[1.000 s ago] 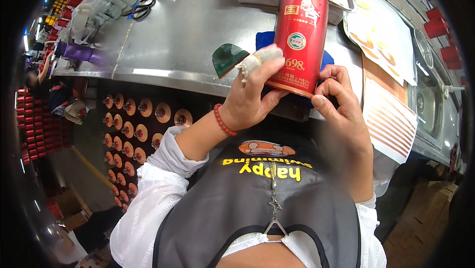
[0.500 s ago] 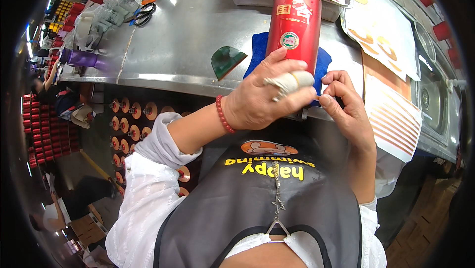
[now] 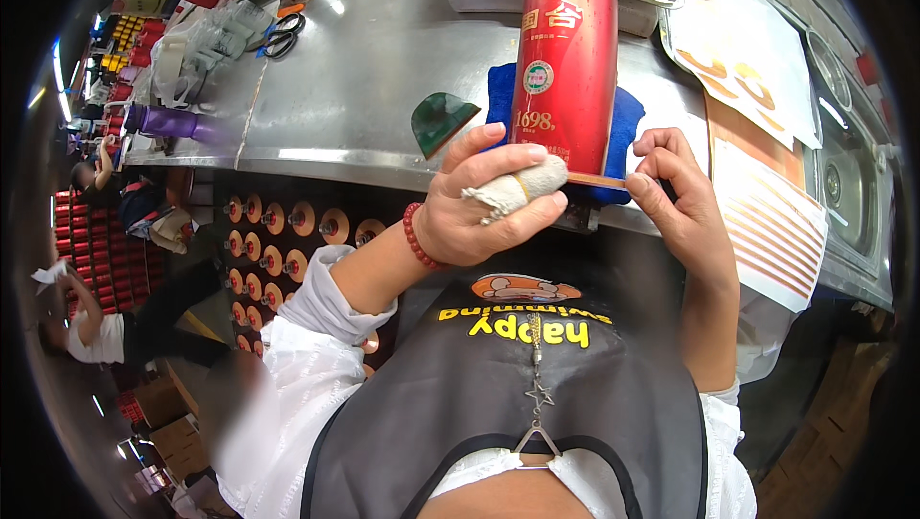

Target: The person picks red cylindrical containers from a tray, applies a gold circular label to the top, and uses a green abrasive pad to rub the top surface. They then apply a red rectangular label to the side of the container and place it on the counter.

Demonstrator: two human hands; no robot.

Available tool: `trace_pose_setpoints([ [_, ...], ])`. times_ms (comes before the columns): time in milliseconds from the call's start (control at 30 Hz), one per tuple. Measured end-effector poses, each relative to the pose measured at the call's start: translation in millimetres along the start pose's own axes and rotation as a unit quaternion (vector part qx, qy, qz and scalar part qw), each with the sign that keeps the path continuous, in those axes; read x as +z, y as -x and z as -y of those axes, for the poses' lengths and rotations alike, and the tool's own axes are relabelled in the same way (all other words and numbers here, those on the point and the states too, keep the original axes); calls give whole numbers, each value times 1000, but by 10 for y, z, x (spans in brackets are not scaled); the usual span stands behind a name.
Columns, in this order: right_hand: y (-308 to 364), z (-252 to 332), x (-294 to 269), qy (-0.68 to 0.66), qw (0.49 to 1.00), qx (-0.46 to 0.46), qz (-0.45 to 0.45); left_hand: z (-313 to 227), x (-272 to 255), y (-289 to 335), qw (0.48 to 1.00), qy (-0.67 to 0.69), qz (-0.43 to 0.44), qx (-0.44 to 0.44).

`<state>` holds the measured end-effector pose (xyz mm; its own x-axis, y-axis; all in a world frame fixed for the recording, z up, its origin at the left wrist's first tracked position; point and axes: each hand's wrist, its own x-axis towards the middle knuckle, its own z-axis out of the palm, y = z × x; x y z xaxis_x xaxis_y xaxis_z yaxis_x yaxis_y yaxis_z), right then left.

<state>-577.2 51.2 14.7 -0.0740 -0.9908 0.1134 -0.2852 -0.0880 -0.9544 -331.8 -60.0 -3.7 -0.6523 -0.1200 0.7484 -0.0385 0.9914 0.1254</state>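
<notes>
A red cylindrical bottle (image 3: pixel 565 69) lies on a folded blue cloth (image 3: pixel 625 126), its dark neck pointing away from me. Between the thumb and fingers of my left hand (image 3: pixel 470 198) is a rolled white cloth pad (image 3: pixel 522 188) bound with a band, beside the bottle's near end. A thin copper-coloured strip (image 3: pixel 596 180) runs across that near end. My right hand (image 3: pixel 682 198) is closed in a pinch at the strip's right end. To the left, a dark green scraper (image 3: pixel 444 123) rests at the counter's front edge.
On the right lie a white sheet with copper strips (image 3: pixel 767 222) and a sheet of gold decals (image 3: pixel 733 49), near a sink (image 3: pixel 843 184). Black-handled scissors (image 3: pixel 283 37) and a purple bottle (image 3: pixel 168 122) are on the left of the metal counter (image 3: pixel 355 69). Printed sheets lie at the back.
My left hand has drawn back left with the pad, uncovering the bottle's near end and the strip. The bottle's print has turned leftward. My right hand has shifted slightly right.
</notes>
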Motion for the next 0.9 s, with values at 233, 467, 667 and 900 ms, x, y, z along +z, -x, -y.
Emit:
trace_pose_setpoints([
  [233,23,-32,8,-5,1000,7,-1,65,192,-174,998,24,12,-56],
  [467,21,-34,5,-7,1000,13,5,91,263,-35,979,128,-68,-145],
  [667,45,-42,-47,-7,1000,-8,-7,42,53,-13,999,46,-11,0],
  [900,55,-59,-26,-21,1000,10,-6,44,162,-336,998,26,48,6],
])
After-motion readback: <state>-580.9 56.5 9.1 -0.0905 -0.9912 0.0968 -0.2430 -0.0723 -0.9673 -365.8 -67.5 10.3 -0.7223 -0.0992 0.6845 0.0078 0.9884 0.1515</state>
